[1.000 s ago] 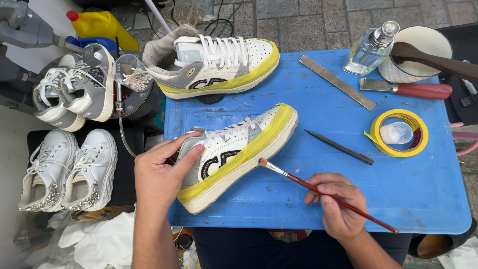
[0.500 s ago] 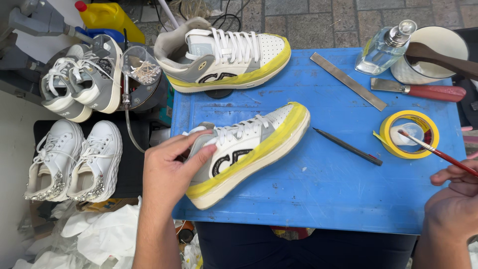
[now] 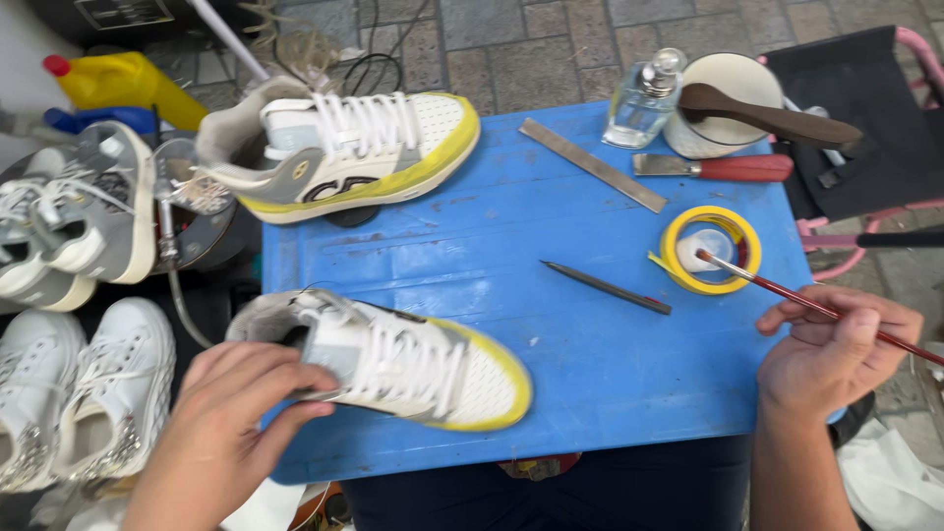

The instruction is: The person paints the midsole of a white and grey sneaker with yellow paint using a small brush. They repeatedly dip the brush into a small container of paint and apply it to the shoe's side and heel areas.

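My left hand (image 3: 231,413) grips the heel end of a white and yellow sneaker (image 3: 413,364) lying on the blue table (image 3: 511,256) near its front edge, toe pointing right. My right hand (image 3: 836,354) holds a thin red-handled paintbrush (image 3: 787,295); its tip reaches into a small white pot (image 3: 703,251) set inside a roll of yellow tape (image 3: 710,221). A matching sneaker (image 3: 344,152) lies at the table's back left.
On the table lie a metal ruler (image 3: 590,162), a dark pencil-like tool (image 3: 605,287), a red-handled scraper (image 3: 718,167), a glass bottle (image 3: 644,98) and a white bowl (image 3: 723,103) with a brown shoehorn. Grey and white sneakers (image 3: 88,393) sit left. A pink-framed chair (image 3: 865,128) stands right.
My left hand turned the near sneaker so it lies flatter with its toe to the right. My right hand swung the brush from the sneaker over to the pot in the tape roll.
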